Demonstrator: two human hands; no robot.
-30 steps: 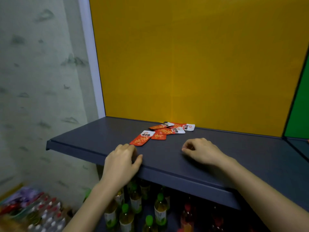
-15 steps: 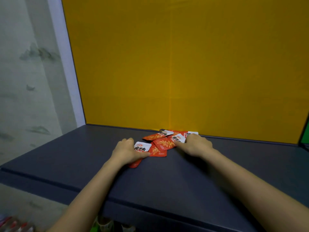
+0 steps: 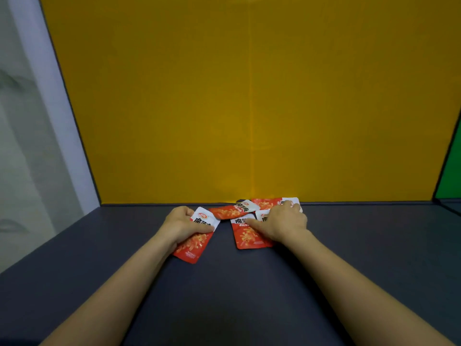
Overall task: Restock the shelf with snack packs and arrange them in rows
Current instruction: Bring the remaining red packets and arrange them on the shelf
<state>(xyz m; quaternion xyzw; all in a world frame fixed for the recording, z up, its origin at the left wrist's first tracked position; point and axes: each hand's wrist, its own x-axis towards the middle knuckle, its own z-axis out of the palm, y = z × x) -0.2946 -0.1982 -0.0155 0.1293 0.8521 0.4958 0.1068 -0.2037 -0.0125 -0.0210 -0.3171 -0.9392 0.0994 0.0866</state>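
Several red-and-white snack packs lie near the back of the dark blue shelf (image 3: pixel 99 258). My left hand (image 3: pixel 180 226) grips the leftmost pack (image 3: pixel 197 243), thumb across its face and fingers along its left edge. My right hand (image 3: pixel 282 223) lies over the other packs, thumb on a red pack (image 3: pixel 245 237) lying flat and fingers spread over the packs behind. Another pack (image 3: pixel 230 211) lies crosswise behind, and one more pack (image 3: pixel 267 203) rests against the back panel.
A yellow back panel (image 3: pixel 249 96) closes the shelf behind the packs. A pale wall and white post (image 3: pixel 50 108) stand at the left. A green panel (image 3: pixel 451 176) starts at the far right. Bare shelf surface stretches to both sides and toward me.
Both hands moved from the shelf's front edge onto the packs. The left hand took hold of the leftmost pack; the right hand drew a red pack toward me. The view came closer.
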